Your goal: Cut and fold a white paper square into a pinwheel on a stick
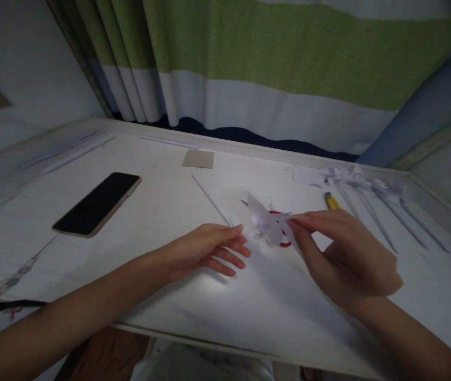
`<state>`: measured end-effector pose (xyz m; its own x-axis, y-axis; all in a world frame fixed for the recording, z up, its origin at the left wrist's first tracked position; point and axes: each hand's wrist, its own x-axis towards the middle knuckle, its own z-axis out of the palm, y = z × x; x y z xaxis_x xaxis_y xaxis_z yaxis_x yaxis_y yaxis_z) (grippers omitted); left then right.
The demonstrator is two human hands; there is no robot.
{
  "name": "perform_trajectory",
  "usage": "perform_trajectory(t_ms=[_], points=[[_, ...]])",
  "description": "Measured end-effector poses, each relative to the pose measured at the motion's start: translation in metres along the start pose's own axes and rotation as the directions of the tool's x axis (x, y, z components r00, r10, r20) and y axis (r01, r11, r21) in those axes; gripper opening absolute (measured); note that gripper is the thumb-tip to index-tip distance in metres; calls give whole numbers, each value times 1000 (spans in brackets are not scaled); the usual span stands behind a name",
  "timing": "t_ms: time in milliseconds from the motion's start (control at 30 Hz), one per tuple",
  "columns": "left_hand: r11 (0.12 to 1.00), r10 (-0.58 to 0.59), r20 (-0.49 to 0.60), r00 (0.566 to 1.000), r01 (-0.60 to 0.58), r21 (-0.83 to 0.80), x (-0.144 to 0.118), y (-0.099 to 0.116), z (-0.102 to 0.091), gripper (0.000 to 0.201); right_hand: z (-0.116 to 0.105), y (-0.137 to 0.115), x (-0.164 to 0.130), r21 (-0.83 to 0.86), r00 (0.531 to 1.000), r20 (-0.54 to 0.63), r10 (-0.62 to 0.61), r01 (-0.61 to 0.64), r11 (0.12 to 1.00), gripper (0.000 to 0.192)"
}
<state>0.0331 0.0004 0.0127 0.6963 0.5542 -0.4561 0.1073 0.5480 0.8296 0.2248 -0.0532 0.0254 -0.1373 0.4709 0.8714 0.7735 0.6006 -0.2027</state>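
My right hand [340,251] pinches a white piece of paper [269,221] with folded or cut petal-like flaps, held above the table. Behind the paper lie red-handled scissors [286,244], mostly hidden, with a dark blade tip showing to the left. My left hand [217,248] is held just left of the paper, its fingers apart and nothing in them. A thin white stick [212,201], perhaps rolled paper, runs from beyond my left hand's fingertips toward the back of the table.
On the white table [162,201], a black-screened phone [98,203] with a charm strap lies left. A small beige card [198,159] rests at the back. A yellow cutter [331,201] and several white paper flowers [352,175] on thin stems are at right. Paper strips [78,153] lie back left.
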Motion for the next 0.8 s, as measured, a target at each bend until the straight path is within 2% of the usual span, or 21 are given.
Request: perform_trajectory(t_ms=[100,233,333,500,667,800], points=[[982,-43,62,997,54,-180,2,-5,3,36,-7,-2,2,-40,981,89,-170,174,984,36],[937,-21,116,993,60,-343,4,-7,5,31,-14,-5,5,-34,901,239,-362,381,924,19],[919,-6,139,990,61,-390,5,-8,4,22,-14,-7,7,-18,866,272,-420,441,897,14],[942,36,93,995,-3,-335,10,-11,-1,26,-2,-1,-1,17,911,201,-359,363,932,17],[944,75,42,996,-58,-324,14,-9,-4,28,6,-3,-3,81,975,181,-132,119,990,24],[956,93,2,996,-89,-280,13,-7,-3,26,12,-6,-3,120,978,192,86,-110,987,21]])
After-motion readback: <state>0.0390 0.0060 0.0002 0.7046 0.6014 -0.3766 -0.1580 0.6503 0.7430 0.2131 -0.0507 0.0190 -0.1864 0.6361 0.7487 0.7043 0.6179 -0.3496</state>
